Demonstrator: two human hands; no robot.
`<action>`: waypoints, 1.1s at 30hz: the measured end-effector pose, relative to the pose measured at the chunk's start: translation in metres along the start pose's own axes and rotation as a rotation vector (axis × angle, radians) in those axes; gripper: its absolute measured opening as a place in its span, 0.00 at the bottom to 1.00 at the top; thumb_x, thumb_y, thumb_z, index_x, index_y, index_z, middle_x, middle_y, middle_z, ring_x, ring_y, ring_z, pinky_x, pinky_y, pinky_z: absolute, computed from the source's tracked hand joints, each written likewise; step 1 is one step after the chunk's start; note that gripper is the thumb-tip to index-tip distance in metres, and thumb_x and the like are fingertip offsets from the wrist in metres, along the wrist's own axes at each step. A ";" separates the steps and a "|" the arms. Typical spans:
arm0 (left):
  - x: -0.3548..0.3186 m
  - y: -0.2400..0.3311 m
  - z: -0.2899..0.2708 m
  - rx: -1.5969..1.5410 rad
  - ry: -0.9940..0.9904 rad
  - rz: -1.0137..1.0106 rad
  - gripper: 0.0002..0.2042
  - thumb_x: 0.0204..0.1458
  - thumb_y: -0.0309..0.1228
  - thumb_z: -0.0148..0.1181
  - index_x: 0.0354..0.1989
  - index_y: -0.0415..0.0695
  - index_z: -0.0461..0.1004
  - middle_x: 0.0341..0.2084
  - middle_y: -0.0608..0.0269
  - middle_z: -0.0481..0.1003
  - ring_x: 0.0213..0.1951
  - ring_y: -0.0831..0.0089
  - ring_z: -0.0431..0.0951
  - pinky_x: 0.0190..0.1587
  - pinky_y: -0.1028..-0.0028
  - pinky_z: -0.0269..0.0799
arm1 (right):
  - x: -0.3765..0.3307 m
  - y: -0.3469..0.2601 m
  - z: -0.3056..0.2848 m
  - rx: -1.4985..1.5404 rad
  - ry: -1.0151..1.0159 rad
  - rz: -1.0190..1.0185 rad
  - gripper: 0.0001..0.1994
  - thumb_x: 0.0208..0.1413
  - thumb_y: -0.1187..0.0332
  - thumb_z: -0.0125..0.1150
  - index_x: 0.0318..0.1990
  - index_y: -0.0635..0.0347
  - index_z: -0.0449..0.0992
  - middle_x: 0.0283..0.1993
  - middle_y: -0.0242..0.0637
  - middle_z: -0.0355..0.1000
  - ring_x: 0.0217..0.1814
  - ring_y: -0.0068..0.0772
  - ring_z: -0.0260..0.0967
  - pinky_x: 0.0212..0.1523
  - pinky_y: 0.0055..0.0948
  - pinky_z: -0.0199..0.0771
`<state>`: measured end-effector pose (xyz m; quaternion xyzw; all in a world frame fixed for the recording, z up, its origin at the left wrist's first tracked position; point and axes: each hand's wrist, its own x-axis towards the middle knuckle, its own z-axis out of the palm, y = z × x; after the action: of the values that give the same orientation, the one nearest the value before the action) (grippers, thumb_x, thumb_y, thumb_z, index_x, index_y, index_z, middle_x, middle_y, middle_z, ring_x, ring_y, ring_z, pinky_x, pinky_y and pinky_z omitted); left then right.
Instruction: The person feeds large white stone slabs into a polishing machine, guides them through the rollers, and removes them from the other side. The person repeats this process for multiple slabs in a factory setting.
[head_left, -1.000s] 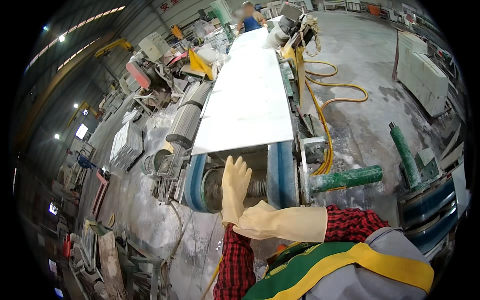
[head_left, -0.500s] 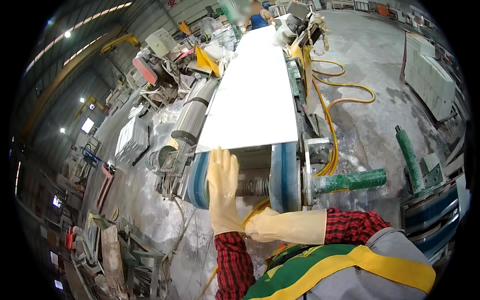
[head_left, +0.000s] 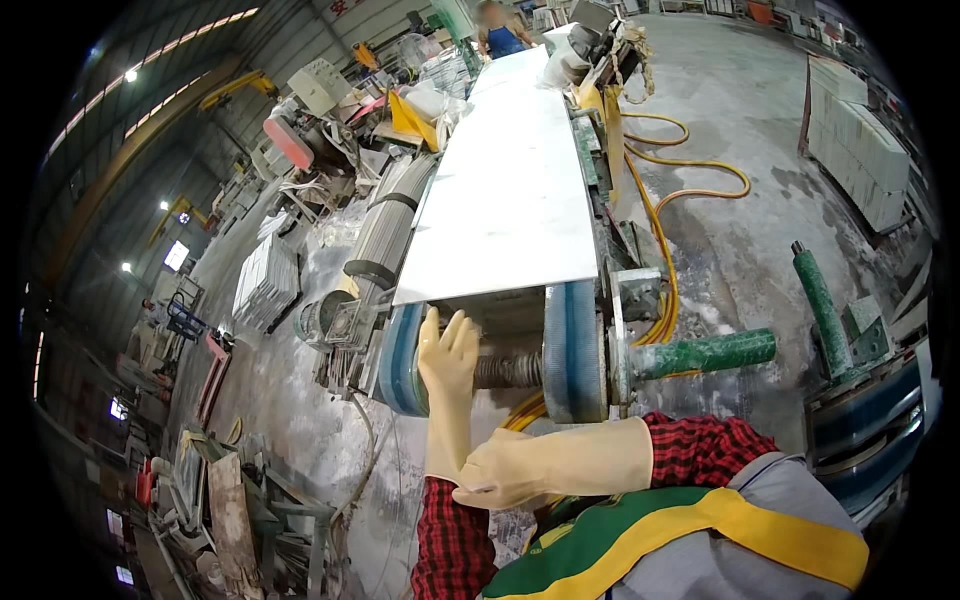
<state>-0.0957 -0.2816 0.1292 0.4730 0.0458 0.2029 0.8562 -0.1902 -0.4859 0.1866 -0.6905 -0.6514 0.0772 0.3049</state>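
A long white slab (head_left: 500, 210) lies flat on a conveyor with two blue belts (head_left: 575, 350). Just below the slab's near edge, beside the left belt, is my left hand (head_left: 447, 352) in a long cream rubber glove, palm up and away from the slab, fingers apart and slightly bent. My right hand (head_left: 490, 470), gloved the same way, crosses over and grips the glove cuff (head_left: 445, 455) at my left forearm. Its fingertips are partly hidden. Red-and-black checked sleeves show above both gloves.
Beyond the slab's far end stands a person (head_left: 503, 35) in a blue apron. Green metal posts (head_left: 705, 352) jut out right of the conveyor. A yellow hose (head_left: 665, 290) runs along the floor. Stacked slabs (head_left: 855, 140) stand at right, scrap pieces (head_left: 240, 510) at lower left.
My left hand has drawn back from the slab's edge, its fingers now bending and spreading. My right hand has moved left and slightly down along the left glove's cuff.
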 end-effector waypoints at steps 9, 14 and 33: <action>-0.025 0.064 0.067 -0.365 -0.041 0.229 0.31 0.74 0.35 0.52 0.80 0.37 0.51 0.78 0.43 0.55 0.77 0.50 0.58 0.78 0.52 0.58 | -0.002 0.015 0.001 -0.136 -0.358 0.065 0.12 0.59 0.66 0.54 0.34 0.61 0.83 0.35 0.47 0.83 0.38 0.57 0.83 0.40 0.52 0.83; -0.039 0.049 0.057 -0.412 0.038 0.214 0.28 0.75 0.39 0.52 0.79 0.44 0.55 0.76 0.48 0.59 0.73 0.52 0.64 0.74 0.51 0.64 | -0.017 0.005 0.014 0.101 -0.175 -0.017 0.12 0.62 0.61 0.58 0.29 0.55 0.78 0.30 0.45 0.78 0.31 0.57 0.77 0.33 0.50 0.75; -0.019 0.005 -0.023 2.353 -0.423 -0.071 0.27 0.73 0.40 0.42 0.80 0.51 0.56 0.81 0.58 0.53 0.79 0.56 0.54 0.76 0.47 0.44 | 0.003 0.023 -0.008 -0.117 -0.484 0.075 0.15 0.64 0.59 0.55 0.34 0.62 0.80 0.36 0.49 0.82 0.39 0.55 0.83 0.37 0.53 0.82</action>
<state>-0.1204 -0.2685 0.1187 0.9891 0.0747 -0.0691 -0.1062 -0.1659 -0.4853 0.1817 -0.6919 -0.6827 0.2139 0.0966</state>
